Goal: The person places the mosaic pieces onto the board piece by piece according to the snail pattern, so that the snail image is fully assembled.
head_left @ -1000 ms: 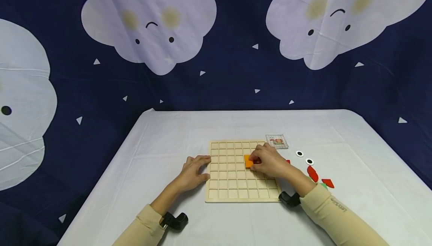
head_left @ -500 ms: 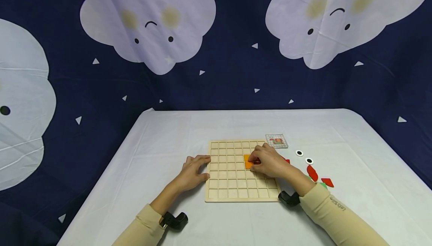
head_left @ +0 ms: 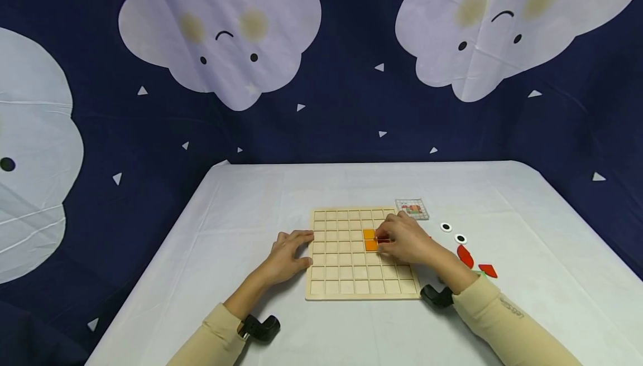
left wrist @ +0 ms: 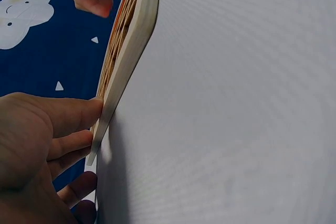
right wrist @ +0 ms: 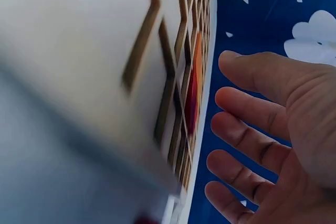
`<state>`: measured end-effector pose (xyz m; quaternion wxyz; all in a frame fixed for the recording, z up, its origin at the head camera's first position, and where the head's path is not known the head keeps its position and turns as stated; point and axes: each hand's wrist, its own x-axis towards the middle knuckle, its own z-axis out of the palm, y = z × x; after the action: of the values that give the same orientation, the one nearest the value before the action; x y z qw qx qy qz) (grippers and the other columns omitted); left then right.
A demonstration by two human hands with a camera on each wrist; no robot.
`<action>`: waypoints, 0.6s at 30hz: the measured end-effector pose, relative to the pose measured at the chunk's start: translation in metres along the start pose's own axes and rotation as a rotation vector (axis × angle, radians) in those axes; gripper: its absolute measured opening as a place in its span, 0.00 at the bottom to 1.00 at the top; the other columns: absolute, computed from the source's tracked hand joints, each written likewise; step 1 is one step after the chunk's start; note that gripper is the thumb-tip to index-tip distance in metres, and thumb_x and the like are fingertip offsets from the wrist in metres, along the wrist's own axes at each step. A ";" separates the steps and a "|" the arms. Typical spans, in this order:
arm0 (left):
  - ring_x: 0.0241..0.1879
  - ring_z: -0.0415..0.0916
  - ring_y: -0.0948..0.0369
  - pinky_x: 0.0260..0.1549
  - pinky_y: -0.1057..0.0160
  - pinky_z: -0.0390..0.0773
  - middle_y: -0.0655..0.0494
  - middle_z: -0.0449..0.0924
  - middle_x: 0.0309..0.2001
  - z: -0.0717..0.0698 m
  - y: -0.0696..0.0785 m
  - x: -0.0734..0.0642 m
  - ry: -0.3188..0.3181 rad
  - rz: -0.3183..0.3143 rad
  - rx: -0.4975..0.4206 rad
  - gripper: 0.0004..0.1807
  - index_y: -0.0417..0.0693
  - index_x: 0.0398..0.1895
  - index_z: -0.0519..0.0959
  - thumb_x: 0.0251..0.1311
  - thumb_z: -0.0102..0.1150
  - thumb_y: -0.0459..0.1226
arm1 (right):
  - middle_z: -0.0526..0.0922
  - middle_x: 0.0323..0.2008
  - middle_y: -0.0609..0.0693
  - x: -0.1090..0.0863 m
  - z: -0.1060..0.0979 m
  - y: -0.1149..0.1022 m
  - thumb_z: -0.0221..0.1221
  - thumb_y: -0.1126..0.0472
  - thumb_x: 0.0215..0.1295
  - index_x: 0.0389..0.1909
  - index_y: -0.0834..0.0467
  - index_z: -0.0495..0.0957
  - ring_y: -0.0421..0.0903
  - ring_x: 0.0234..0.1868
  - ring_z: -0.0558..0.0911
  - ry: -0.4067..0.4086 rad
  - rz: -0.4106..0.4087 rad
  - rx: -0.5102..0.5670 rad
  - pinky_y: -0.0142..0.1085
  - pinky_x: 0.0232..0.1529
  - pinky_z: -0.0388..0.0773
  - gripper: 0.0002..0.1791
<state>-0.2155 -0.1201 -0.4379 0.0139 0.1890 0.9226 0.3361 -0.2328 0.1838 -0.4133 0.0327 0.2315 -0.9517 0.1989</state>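
A wooden grid board (head_left: pixel 346 272) lies on the white table. At its left edge, my left hand (head_left: pixel 284 258) touches the frame with fingers and thumb spread; in the left wrist view a straight finger meets the rim. Two orange tiles (head_left: pixel 370 245) sit one behind the other in the grid, right of its middle. Beside them are dark red pieces (right wrist: pixel 191 103), partly covered by my right hand in the head view. My right hand (head_left: pixel 408 239) hovers just over that spot. Its fingers are loosely extended in the right wrist view, with nothing between them.
Behind the board's right corner lies a small picture card (head_left: pixel 412 210). Right of the board are two white eye discs (head_left: pixel 453 233), a red petal-shaped piece (head_left: pixel 465 256), another red piece (head_left: pixel 488 270) and a green one, partly behind the right arm. A dark cloud-patterned curtain (head_left: pixel 321 137) hangs behind.
My right hand has drawn slightly right, off the orange tiles, and both now show more fully. My left hand has stayed at the board's edge.
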 end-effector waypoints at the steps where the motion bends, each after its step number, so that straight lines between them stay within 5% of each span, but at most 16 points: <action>1: 0.46 0.60 0.59 0.45 0.58 0.58 0.57 0.70 0.64 0.000 0.000 0.000 0.000 -0.002 0.000 0.28 0.44 0.60 0.74 0.52 0.64 0.35 | 0.79 0.37 0.45 -0.003 -0.002 0.002 0.68 0.56 0.49 0.36 0.53 0.84 0.46 0.40 0.71 0.004 0.013 0.006 0.42 0.45 0.65 0.11; 4: 0.47 0.60 0.59 0.45 0.58 0.58 0.57 0.70 0.64 0.000 0.000 0.000 0.000 -0.004 0.000 0.28 0.44 0.59 0.74 0.52 0.65 0.35 | 0.80 0.38 0.47 -0.013 -0.009 0.011 0.66 0.57 0.50 0.37 0.54 0.84 0.53 0.48 0.73 0.028 0.053 0.023 0.50 0.56 0.64 0.12; 7: 0.48 0.60 0.59 0.46 0.58 0.58 0.57 0.70 0.64 0.000 0.000 0.000 -0.001 -0.001 0.000 0.28 0.44 0.59 0.74 0.52 0.64 0.35 | 0.80 0.39 0.48 -0.026 -0.018 0.023 0.65 0.58 0.50 0.39 0.55 0.84 0.54 0.47 0.73 0.051 0.077 0.011 0.50 0.53 0.64 0.13; 10: 0.48 0.60 0.59 0.46 0.58 0.58 0.57 0.70 0.64 -0.001 0.000 0.000 0.000 0.001 -0.001 0.28 0.44 0.59 0.74 0.52 0.64 0.36 | 0.80 0.39 0.48 -0.039 -0.027 0.036 0.66 0.58 0.51 0.38 0.55 0.84 0.47 0.39 0.68 0.064 0.106 -0.003 0.41 0.41 0.62 0.12; 18: 0.48 0.60 0.59 0.46 0.58 0.58 0.58 0.70 0.64 -0.001 0.000 0.001 -0.006 -0.005 -0.002 0.28 0.44 0.60 0.74 0.52 0.64 0.36 | 0.80 0.38 0.49 -0.070 -0.046 0.066 0.65 0.58 0.54 0.40 0.56 0.83 0.47 0.41 0.68 0.055 0.197 0.004 0.40 0.40 0.62 0.13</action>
<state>-0.2163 -0.1205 -0.4374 0.0177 0.1877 0.9227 0.3364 -0.2015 0.2859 -0.4064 0.0388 0.1310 -0.9682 0.2094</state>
